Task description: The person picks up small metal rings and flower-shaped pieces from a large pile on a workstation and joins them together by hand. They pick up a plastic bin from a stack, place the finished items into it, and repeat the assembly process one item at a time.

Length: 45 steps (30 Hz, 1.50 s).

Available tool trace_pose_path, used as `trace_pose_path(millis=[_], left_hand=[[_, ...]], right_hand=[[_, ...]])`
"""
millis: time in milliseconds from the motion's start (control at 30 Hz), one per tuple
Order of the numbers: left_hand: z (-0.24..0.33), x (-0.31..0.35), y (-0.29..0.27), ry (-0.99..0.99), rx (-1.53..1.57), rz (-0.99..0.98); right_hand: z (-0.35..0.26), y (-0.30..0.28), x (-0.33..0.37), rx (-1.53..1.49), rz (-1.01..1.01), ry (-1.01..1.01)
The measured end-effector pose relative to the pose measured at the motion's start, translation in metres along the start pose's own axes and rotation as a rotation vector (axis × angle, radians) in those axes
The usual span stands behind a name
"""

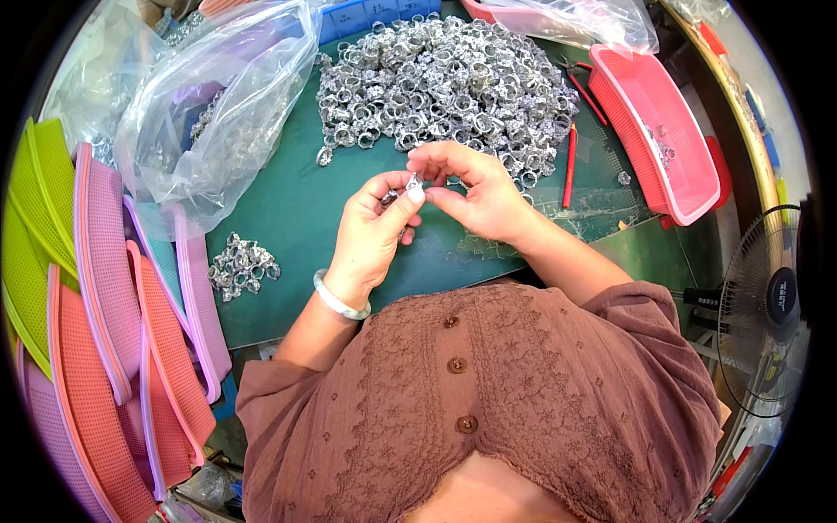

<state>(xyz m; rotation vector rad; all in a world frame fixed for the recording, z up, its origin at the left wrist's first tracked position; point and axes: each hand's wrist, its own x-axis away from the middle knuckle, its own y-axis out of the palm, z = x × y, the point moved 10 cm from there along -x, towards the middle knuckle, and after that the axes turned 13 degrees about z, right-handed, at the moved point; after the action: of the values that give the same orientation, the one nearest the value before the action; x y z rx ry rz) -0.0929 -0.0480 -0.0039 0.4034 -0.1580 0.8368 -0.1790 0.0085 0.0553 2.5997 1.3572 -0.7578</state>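
Note:
In front of my chest, my left hand pinches a small silver ring between thumb and forefinger. More silver rings show among its curled fingers, partly hidden. My right hand meets it from the right, thumb and forefinger bent in at the ring; what lies within its fingers is too small to tell. A large heap of silver rings covers the table just beyond both hands. Left of my left forearm, a smaller pile of rings lies on the green table top.
Clear plastic bags slump at the left, beside stacked coloured plastic baskets. On the right stand a pink basket holding a few rings and a fan. A red stick-like tool lies near the heap; a blue tray is behind.

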Motion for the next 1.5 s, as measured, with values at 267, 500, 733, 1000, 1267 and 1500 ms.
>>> trace_pose_path(millis=[267,500,733,1000,1267,1500], left_hand=[[0.005,0.001,0.002,0.079,0.041,-0.056],[-0.003,0.002,0.0,-0.164,0.376,-0.106],[0.03,-0.028,-0.046,0.003,0.319,0.071],[0.19,-0.064,-0.13,0.957,-0.574,0.695],[0.172,-0.118,-0.187,0.851,-0.79,0.852],[0.129,-0.085,-0.139,0.718,-0.732,0.468]], right_hand=[[0.004,-0.007,0.001,-0.024,0.016,0.008],[0.008,-0.027,-0.001,0.079,0.065,0.017],[-0.016,-0.072,-0.037,0.604,0.228,-0.306],[-0.009,-0.081,-0.072,1.084,0.187,-0.471],[-0.002,-0.08,-0.075,1.026,0.164,-0.524],[-0.004,-0.077,-0.073,1.029,0.128,-0.521]])
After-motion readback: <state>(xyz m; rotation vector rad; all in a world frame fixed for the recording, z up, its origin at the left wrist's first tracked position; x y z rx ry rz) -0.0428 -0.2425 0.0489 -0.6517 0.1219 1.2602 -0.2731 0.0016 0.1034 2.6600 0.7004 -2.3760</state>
